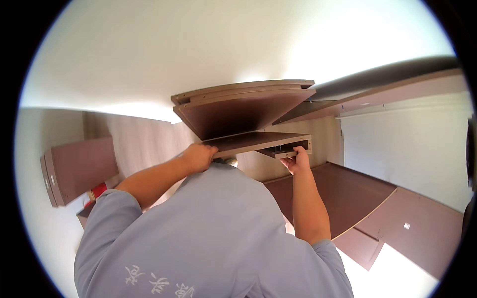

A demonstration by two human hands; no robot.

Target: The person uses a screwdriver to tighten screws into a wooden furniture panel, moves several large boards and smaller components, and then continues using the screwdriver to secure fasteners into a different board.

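My left hand (199, 157) is closed around the left end of a dark brown furniture panel (243, 142), held out in front of my body. At the panel's other end, a short boxed section (285, 150) with an open hollow hangs under its near edge. My right hand (296, 160) grips this section, with the thumb on top and fingers beneath. Small holes show in the pale edge of that end. Just beyond stand several brown panels (243, 111), leaning against the white wall; their lower edges are partly hidden behind the held panel.
At the left, more brown panels (84, 169) stand near a red item (98, 190). A large brown panel (343, 191) lies at the right, with further brown boards (422, 226) beyond it. A long board (397, 92) and a white panel (402, 154) are at the far right.
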